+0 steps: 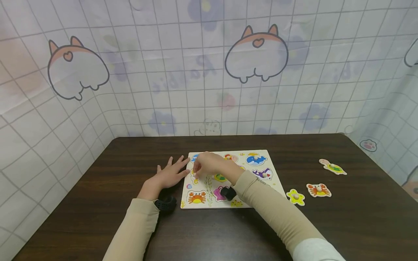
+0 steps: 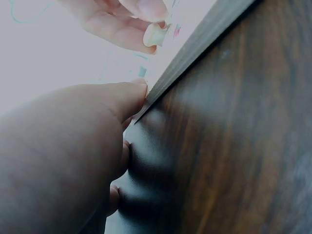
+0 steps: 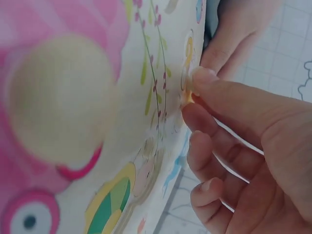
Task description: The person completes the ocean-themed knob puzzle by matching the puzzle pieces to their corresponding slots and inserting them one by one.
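Observation:
A knobbed puzzle board (image 1: 273,181) lies flat on the table. My right hand (image 1: 209,163) reaches over its left side, thumb and forefinger pinching a yellow seahorse piece (image 3: 188,51) by its pale knob (image 2: 154,35). The other right fingers curl loosely. Along the left edge, my left hand (image 1: 169,175) lies with fingers spread, its thumb (image 2: 131,95) touching the board's side. A blue whale piece (image 1: 256,160), a purple shark-like piece (image 1: 263,174) and a pink piece (image 1: 218,194) sit in the board. The crab picture (image 1: 196,197) at the lower left shows no knob.
Right of the board lie a loose yellow starfish piece (image 1: 295,197), a crab piece (image 1: 319,190) and a turtle piece (image 1: 332,167). The dark wooden table (image 1: 209,235) meets a white gridded cloth (image 1: 183,90) behind and at both sides.

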### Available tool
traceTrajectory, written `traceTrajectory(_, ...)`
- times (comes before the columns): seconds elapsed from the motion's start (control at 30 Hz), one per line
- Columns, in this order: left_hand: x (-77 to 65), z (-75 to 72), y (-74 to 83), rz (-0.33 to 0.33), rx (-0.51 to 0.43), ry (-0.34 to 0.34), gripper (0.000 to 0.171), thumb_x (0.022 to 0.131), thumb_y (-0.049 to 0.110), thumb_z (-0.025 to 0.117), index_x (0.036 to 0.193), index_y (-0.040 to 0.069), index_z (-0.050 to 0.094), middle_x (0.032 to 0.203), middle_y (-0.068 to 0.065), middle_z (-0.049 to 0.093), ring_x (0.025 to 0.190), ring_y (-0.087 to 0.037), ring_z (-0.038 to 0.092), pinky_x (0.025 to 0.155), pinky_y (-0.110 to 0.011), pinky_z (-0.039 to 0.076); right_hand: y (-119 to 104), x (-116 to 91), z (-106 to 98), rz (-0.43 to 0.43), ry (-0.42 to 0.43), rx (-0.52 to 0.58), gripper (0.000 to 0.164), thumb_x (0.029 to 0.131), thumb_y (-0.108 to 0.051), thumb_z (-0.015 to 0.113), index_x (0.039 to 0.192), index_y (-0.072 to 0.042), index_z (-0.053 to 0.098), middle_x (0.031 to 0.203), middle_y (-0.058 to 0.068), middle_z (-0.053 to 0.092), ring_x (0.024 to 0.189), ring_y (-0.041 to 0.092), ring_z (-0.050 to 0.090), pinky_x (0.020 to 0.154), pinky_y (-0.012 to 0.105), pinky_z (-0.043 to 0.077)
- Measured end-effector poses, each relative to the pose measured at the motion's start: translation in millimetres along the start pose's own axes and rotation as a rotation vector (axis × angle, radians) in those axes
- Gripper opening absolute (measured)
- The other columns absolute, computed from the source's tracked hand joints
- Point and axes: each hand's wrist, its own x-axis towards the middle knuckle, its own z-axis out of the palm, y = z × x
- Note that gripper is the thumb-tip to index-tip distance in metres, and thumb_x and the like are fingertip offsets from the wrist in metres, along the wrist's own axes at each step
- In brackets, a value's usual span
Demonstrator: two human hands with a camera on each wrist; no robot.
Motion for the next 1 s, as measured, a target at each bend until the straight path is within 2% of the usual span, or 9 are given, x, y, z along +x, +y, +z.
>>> traceTrajectory(0.27,0.5,0.3,0.2,-0.005,0.014,-0.008,0.063,0.11,0.045,0.043,0.165,0.02,0.025,0.171,-0.014,0.009,0.153,-0.049,-0.007,0.107,-0.081,-0.009,7,-14,-17,-0.094,0.049,0.034,0.022,0.097,-0.023,0.075,0.116,-0.012,0.078,0.097,-0.002,0.07,0.089,0.015,0.062,0.081,0.032,0.053)
traceTrajectory(0.4,1.4,0.5,-0.4,-0.012,0.012,-0.01,0.064,0.11,0.045,0.043,0.166,0.021,0.024,0.171,-0.014,0.008,0.153,-0.048,-0.008,0.107,-0.08,-0.01,9,-27,-30,-0.159,0.093,0.043,0.021,0.099,-0.021,0.072,0.116,-0.009,0.078,0.098,-0.002,0.072,0.091,0.016,0.065,0.081,0.031,0.054)
traceTrajectory(0.7,0.9,-1.4,-0.6,-0.01,0.013,-0.008,0.064,0.11,0.045,0.044,0.166,0.021,0.023,0.171,-0.014,0.008,0.153,-0.047,-0.008,0.108,-0.079,-0.01,16,-71,-40,-0.286,0.179,0.038,0.019,0.1,-0.019,0.07,0.113,-0.007,0.078,0.092,-0.005,0.072,0.076,0.011,0.062,0.069,0.025,0.052)
traceTrajectory(1.0,0.6,0.0,-0.5,-0.002,-0.004,-0.009,0.064,0.11,0.044,0.044,0.166,0.021,0.024,0.171,-0.013,0.01,0.153,-0.046,-0.007,0.109,-0.078,-0.01,35,-112,-47,-0.301,0.218,0.055,0.015,0.098,-0.016,0.073,0.11,-0.009,0.079,0.098,-0.005,0.074,0.074,0.009,0.058,0.062,0.026,0.05)
